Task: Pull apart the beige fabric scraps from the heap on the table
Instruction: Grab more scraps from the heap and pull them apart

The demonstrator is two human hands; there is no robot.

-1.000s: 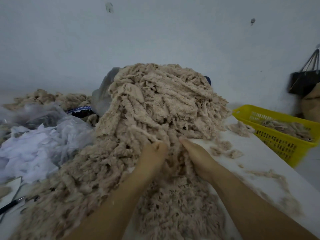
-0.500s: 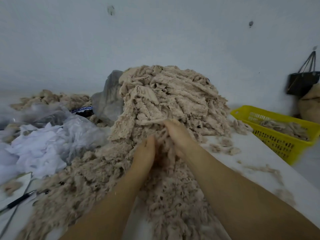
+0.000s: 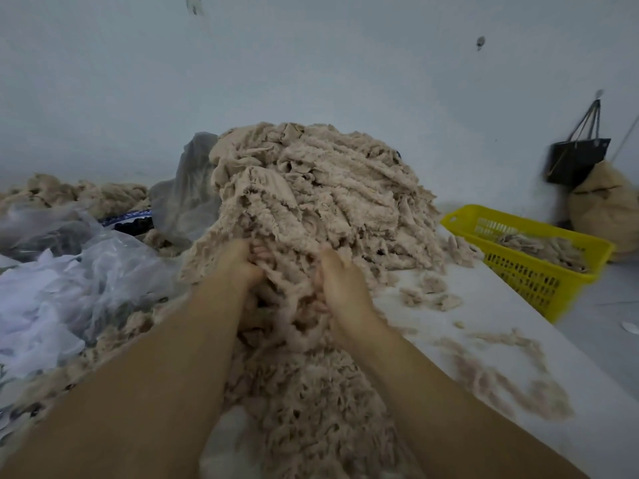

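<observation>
A tall heap of beige fabric scraps (image 3: 321, 188) rises at the middle of the white table (image 3: 570, 385) and spills toward me. My left hand (image 3: 242, 267) is dug into the heap's near foot, fingers curled around a clump of scraps. My right hand (image 3: 342, 288) is just to its right, fingers buried in the same tangle and gripping scraps. Between the two hands a ragged bunch of scraps (image 3: 294, 305) is held. Most fingertips are hidden by fabric.
A yellow plastic basket (image 3: 539, 271) with some scraps sits at the table's right edge. Clear and white plastic bags (image 3: 69, 288) lie on the left, a grey bag (image 3: 190, 195) behind the heap. Loose scraps (image 3: 501, 368) litter the right side. A black bag (image 3: 577, 157) hangs on the wall.
My right hand dropped back from higher on the heap and moved right. My left hand moved up and forward. Both now grip scraps side by side with a gap between them.
</observation>
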